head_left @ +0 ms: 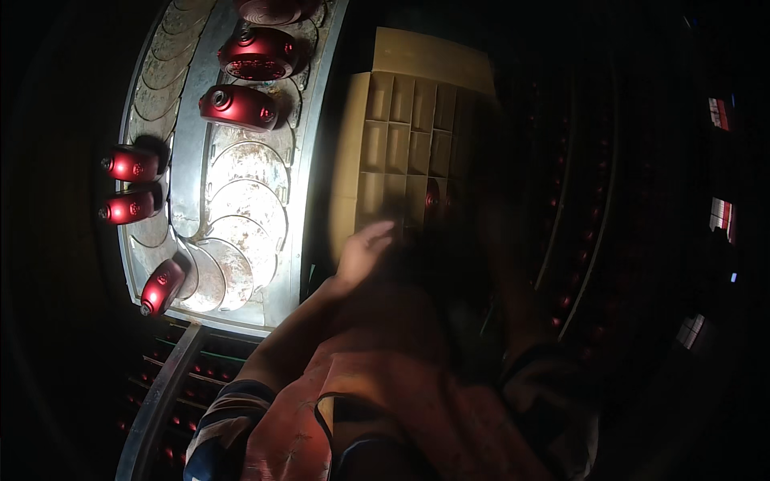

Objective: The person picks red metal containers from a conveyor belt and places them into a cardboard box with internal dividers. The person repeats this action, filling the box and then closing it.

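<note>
Left hand [365,250] is reaching to the near edge of the divided cardboard tray [401,136], fingers loosely spread, holding nothing. One red part [433,199] is sitting in a cell just beside it. Right hand is lost in blur and shadow, can't tell its state. More red parts [239,107] are riding the conveyor [192,144] on the left. Judgement: seat each part fully in its own cell.

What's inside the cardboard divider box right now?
The divider box shows mostly empty cells. One dark red part sits in a lower cell near the left hand. The right side is too dark to tell.
</note>
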Demonstrator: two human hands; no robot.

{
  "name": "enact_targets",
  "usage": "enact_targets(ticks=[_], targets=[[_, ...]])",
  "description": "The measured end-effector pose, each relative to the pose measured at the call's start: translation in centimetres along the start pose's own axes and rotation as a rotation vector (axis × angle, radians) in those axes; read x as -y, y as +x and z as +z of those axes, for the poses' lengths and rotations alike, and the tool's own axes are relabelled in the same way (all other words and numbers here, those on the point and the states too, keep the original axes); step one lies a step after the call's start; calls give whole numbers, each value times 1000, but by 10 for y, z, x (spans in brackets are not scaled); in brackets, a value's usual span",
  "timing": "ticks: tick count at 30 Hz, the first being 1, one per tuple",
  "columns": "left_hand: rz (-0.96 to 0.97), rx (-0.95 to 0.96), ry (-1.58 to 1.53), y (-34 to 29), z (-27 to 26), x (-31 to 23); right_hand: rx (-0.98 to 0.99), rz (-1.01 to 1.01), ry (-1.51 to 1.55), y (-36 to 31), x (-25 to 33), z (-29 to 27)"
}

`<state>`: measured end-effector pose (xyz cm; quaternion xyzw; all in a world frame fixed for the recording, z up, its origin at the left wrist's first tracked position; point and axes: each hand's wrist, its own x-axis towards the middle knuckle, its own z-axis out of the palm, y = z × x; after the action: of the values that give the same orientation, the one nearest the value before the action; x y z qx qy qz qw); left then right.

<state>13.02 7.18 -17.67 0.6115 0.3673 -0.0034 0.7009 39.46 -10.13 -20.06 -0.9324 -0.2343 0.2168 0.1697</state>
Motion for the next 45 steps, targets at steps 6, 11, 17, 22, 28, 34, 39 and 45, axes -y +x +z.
enact_targets(ticks=[6, 11, 17, 22, 28, 34, 39, 45], targets=[[111, 43, 599, 56, 22, 81, 254, 407, 574, -24, -82, 100], [509, -14, 834, 136, 62, 101, 279, 9, 315, 21, -69, 137], [523, 131, 1008, 182, 101, 147, 153, 323, 169, 18, -71, 153], [666, 54, 1025, 186, 130, 161, -30, 245, 116, 4, -92, 159], [726, 25, 782, 139, 121, 88, -149, 170, 277, 3, -105, 144], [602, -362, 283, -17, 25, -25, -218, -64, 735, -7, -32, 17], [648, -736, -184, -69, -82, -100, 5, -493, 842, 34, 149, -67], [466, -990, 130, 21, -197, -131, 135, -821, 786, 120, 406, -4]])
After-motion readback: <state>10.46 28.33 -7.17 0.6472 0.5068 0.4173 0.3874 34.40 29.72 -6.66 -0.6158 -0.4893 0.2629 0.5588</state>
